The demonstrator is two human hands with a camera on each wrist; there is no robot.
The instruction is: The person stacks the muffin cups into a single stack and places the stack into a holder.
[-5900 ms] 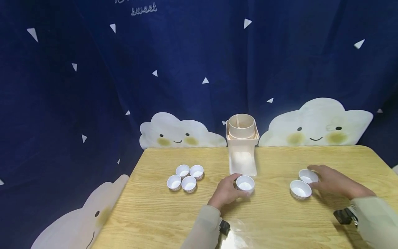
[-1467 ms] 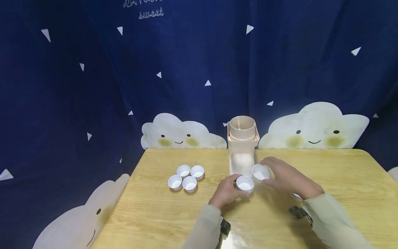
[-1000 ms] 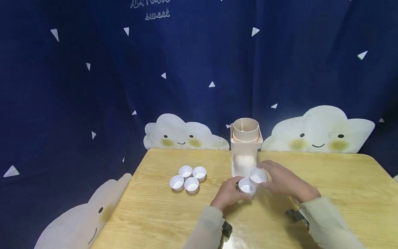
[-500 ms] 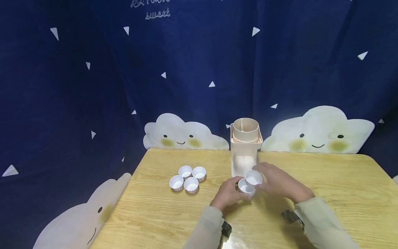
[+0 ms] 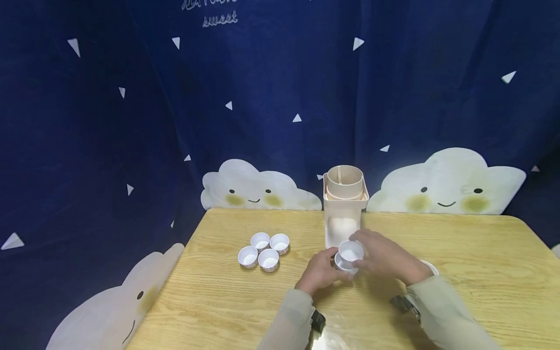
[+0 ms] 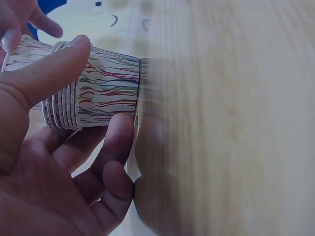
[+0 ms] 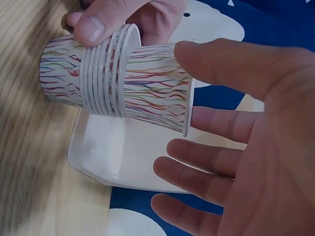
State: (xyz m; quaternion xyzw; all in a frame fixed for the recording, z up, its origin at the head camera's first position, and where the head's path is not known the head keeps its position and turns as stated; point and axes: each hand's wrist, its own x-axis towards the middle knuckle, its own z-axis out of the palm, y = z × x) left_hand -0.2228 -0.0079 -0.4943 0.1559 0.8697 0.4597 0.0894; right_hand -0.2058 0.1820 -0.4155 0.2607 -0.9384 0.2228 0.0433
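My left hand holds a stack of nested paper cups upright on the table, thumb on one side and fingers on the other. The stack has several white rims close together and a colourful wavy-line pattern. My right hand pinches a single paper cup of the same pattern near its rim, between thumb and index finger; the other fingers are spread. That cup's base sits inside the mouth of the stack, with most of its wall still showing above the top rim.
Several paper cups stand grouped on the left of the wooden table. A beige holder with a round tube and an open front tray stands behind the stack. Another cup's white rim shows behind my right wrist.
My right hand has taken a cup from the pair on the right, carried it left and lowered it into the stack's mouth. The left hand has kept its grip on the stack.
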